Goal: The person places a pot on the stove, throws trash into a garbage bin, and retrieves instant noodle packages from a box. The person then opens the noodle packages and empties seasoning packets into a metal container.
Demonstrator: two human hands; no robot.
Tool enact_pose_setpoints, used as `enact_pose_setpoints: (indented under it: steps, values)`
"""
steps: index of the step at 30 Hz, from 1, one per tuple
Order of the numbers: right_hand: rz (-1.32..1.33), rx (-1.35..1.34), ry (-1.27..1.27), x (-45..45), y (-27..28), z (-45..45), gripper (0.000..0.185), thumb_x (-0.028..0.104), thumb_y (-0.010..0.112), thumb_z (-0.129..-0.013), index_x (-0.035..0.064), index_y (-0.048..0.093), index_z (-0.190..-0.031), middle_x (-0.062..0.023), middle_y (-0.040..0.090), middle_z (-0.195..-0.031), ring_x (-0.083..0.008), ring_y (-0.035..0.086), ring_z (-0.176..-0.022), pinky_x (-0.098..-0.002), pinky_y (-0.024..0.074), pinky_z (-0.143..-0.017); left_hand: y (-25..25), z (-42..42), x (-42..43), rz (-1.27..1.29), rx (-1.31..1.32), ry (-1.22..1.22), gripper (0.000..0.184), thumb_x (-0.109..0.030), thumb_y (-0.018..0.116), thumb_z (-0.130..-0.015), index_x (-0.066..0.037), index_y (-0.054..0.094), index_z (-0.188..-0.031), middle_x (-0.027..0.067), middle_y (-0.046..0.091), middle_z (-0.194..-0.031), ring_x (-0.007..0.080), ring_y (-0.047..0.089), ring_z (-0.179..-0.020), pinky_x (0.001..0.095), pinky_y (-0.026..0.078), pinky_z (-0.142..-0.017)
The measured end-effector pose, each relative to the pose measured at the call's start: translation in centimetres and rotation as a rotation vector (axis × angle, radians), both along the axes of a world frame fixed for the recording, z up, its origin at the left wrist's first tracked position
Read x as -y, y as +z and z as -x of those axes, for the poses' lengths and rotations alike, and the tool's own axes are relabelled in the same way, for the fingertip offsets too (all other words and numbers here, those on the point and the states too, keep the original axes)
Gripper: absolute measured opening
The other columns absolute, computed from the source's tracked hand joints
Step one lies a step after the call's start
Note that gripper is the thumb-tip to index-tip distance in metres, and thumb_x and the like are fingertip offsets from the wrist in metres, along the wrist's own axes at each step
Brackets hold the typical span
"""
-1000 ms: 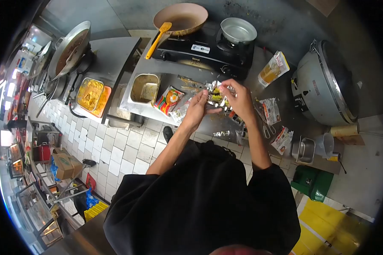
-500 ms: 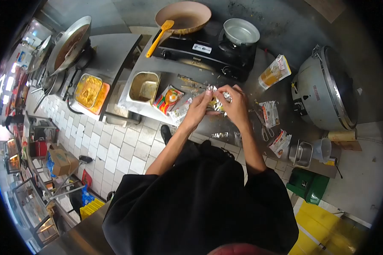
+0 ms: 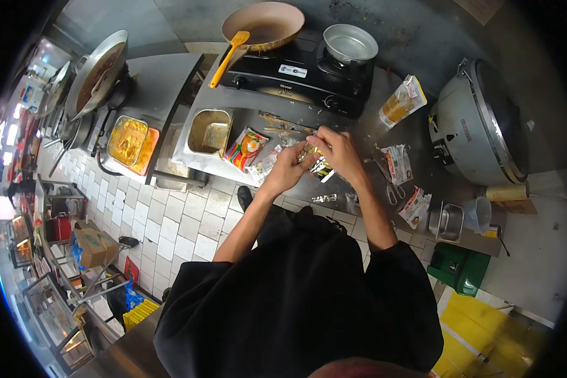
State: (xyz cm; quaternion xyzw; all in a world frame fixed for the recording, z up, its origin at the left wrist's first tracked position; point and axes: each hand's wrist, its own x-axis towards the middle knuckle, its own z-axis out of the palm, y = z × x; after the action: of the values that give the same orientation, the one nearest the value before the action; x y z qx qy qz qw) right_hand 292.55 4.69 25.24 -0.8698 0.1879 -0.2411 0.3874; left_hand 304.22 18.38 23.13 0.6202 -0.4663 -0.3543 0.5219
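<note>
Over the steel counter, both hands meet around a small shiny foil sachet [image 3: 322,170] with silver, yellow and dark parts. My left hand [image 3: 287,170] pinches its left side. My right hand [image 3: 339,153] has its fingers closed at the sachet's upper edge, and the fingertips partly hide it. Left of the hands lie a red-and-green food packet [image 3: 246,149] and a crumpled clear wrapper [image 3: 268,165]. Close to my body, a torn foil piece [image 3: 324,198] rests on the counter. Scissors [image 3: 392,191] lie to the right, beside a white-and-red packet [image 3: 395,165].
Behind the hands stands a black gas stove [image 3: 290,88] with a frying pan [image 3: 264,24], an orange spatula [image 3: 230,58] and a pot of liquid [image 3: 350,44]. A steel container [image 3: 209,132] is at left, a large cooker [image 3: 463,132] and a stand-up pouch [image 3: 402,103] at right.
The foil sachet has turned in my hands, so its yellow and dark side shows more. My left hand has tilted and my right hand has shifted slightly left. The view has moved a little.
</note>
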Motion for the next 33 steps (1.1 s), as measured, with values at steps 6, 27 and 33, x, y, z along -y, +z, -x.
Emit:
enact_pose_setpoints:
  steps: [6, 27, 33]
  values:
    - [-0.772, 0.503, -0.209, 1.2, -3.3, 6.4, 0.014, 0.021, 0.060, -0.100, 0.0102, 0.059, -0.092, -0.0027, 0.068, -0.088, -0.0151, 0.058, -0.056, -0.0305, 0.0501, -0.054, -2.2, 1.7, -1.0, 0.045, -0.493, 0.133, 0.034, -0.032, 0.059, -0.102, -0.003, 0.055, -0.119, 0.0074, 0.070, -0.093, 0.0129, 0.065, -0.092, 0.0278, 0.048, -0.082]
    - [-0.370, 0.275, -0.620, -7.8, -9.1, 4.1, 0.032, 0.026, 0.063, -0.099, 0.0013, 0.058, -0.080, -0.0032, 0.047, -0.055, -0.0083, 0.042, -0.053, -0.0306, 0.0319, -0.049, -6.0, 8.0, -0.8, -0.196, -0.664, 0.384, 0.046, -0.047, 0.044, -0.106, -0.003, 0.058, -0.102, -0.0037, 0.049, -0.079, 0.0036, 0.039, -0.068, 0.0267, 0.031, -0.057]
    - [-0.228, 0.133, -0.484, -1.9, -14.8, 3.6, 0.028, 0.031, 0.066, -0.095, 0.0038, 0.065, -0.091, -0.0094, 0.063, -0.079, -0.0221, 0.061, -0.076, -0.0370, 0.0479, -0.073, -8.5, 6.5, -3.0, -0.192, -0.545, 0.609, 0.048, -0.050, 0.045, -0.105, -0.005, 0.056, -0.089, -0.0020, 0.050, -0.077, 0.0074, 0.044, -0.068, 0.0253, 0.038, -0.060]
